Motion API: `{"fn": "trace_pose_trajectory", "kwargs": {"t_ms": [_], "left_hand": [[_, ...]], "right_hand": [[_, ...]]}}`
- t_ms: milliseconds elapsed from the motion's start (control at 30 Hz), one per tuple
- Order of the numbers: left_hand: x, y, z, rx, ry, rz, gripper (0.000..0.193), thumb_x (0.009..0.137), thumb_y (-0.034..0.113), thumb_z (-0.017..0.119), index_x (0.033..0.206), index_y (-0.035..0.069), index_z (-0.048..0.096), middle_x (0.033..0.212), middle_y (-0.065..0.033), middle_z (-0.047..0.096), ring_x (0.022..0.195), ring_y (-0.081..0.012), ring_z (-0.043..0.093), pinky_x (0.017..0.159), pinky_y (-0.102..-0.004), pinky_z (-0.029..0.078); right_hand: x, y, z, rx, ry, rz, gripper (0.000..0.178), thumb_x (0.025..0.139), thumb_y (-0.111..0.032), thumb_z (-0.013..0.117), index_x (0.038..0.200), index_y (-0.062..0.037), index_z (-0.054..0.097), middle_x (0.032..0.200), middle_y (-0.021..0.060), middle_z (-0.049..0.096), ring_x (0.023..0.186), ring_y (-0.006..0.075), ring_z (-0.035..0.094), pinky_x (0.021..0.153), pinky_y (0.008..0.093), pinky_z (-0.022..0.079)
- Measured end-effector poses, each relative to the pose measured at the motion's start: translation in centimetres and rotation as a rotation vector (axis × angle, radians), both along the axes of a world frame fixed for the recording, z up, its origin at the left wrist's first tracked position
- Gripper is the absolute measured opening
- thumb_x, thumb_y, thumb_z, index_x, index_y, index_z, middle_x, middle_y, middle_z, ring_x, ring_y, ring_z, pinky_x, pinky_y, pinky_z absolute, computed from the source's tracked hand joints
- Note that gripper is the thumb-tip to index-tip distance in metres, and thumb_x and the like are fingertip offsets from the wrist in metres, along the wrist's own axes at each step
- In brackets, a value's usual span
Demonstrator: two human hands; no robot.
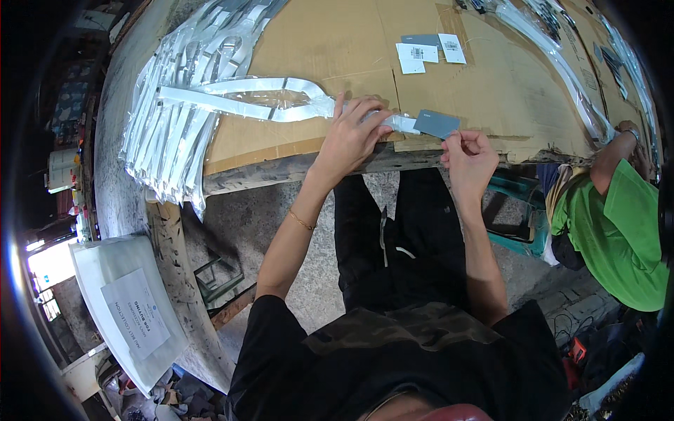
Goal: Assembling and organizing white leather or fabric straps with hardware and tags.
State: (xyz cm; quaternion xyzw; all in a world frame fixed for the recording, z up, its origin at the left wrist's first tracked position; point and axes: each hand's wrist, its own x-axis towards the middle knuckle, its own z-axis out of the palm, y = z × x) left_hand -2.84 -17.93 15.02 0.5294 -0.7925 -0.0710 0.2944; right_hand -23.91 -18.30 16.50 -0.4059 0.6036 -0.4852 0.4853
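Observation:
A white belt [239, 107] in clear plastic lies folded across the cardboard-covered table, its narrow end toward the right. My left hand [353, 133] grips this wrapped end, fingers curled over it and pressed against the tabletop. Between the thumb and fingers of my right hand [469, 156] is the corner of a grey hang tag [437, 124]. The tag's left edge meets or overlaps the end of the wrapped belt; whether the two are joined cannot be told. Farther back, several white and grey tags [418, 53] lie loosely grouped.
A heap of plastic-wrapped white belts [175, 119] covers the table's left end and hangs over its edge. Long wrapped strips [562, 70] lie at the right. A person in a green shirt [621, 228] works there. A white folder [133, 309] stands at lower left.

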Motion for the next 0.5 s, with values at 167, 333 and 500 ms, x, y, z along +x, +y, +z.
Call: {"fn": "trace_pose_trajectory", "kwargs": {"t_ms": [167,333,500], "left_hand": [[0.1,0.1,-0.5,-0.023,-0.001,-0.005,0.023,0.085,0.017,0.063,0.106,0.008,0.064,0.111,-0.007,0.058,0.112,-0.0276,0.053,0.106,-0.0563,0.028],[-0.2,0.2,-0.6,-0.035,-0.01,0.002,0.022,0.086,0.017,0.062,0.106,0.008,0.064,0.113,-0.0061,0.059,0.117,-0.0265,0.05,0.107,-0.0577,0.025],[-0.2,0.4,-0.5,-0.008,-0.03,0.019,0.022,0.086,0.017,0.062,0.106,0.008,0.064,0.113,-0.0056,0.059,0.118,-0.0259,0.05,0.108,-0.0613,0.019]], "right_hand": [[-0.5,-0.4,-0.3,0.072,-0.082,0.053,0.01,0.083,-0.003,0.062,0.085,0.0059,0.058,0.068,0.0088,0.063,0.052,0.0104,0.057,0.045,0.0226,0.044],[-0.1,-0.4,-1.1,0.165,-0.213,0.059,0.011,0.082,-0.003,0.062,0.084,0.0066,0.058,0.067,0.0104,0.062,0.049,0.0114,0.056,0.042,0.0225,0.044],[-1.1,-1.0,-1.2,0.201,-0.183,0.068,0.011,0.082,-0.004,0.063,0.082,0.0056,0.058,0.065,0.0094,0.062,0.047,0.0111,0.055,0.04,0.0225,0.042]]}}
